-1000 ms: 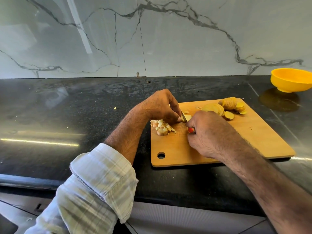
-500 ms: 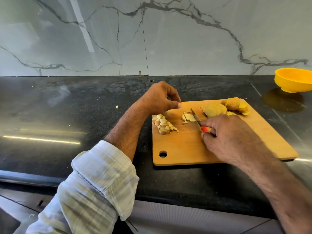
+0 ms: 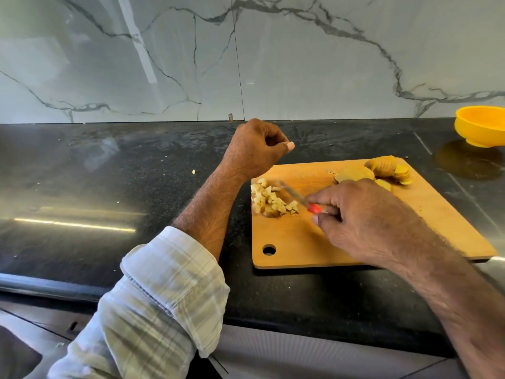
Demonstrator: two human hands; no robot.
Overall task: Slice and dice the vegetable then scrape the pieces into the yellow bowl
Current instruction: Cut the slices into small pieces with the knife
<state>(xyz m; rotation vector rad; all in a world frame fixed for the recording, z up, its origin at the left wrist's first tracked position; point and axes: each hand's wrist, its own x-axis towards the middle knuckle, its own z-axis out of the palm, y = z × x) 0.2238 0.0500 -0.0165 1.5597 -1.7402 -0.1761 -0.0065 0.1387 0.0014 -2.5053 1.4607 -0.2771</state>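
A person's right hand (image 3: 363, 214) grips the red handle of a small knife (image 3: 297, 196), its blurred blade running from the handle toward the far left, tip over the heap of diced vegetable pieces (image 3: 270, 199) at the left side of a wooden cutting board (image 3: 410, 231). The dice lie just left of the right hand and just near and right of the left wrist. The left hand (image 3: 255, 147) hovers above the far-left corner of the board, fingers curled in on themselves and holding nothing, thumb tip pointing right. Uncut round slices (image 3: 379, 170) overlap in a row along the far edge of the board, just beyond the right hand. The yellow bowl (image 3: 479, 125) stands on the black stone counter (image 3: 109, 187) at the far right, well apart from the board. A rolled plaid sleeve (image 3: 164, 291) covers the left forearm. No writing can be read anywhere.
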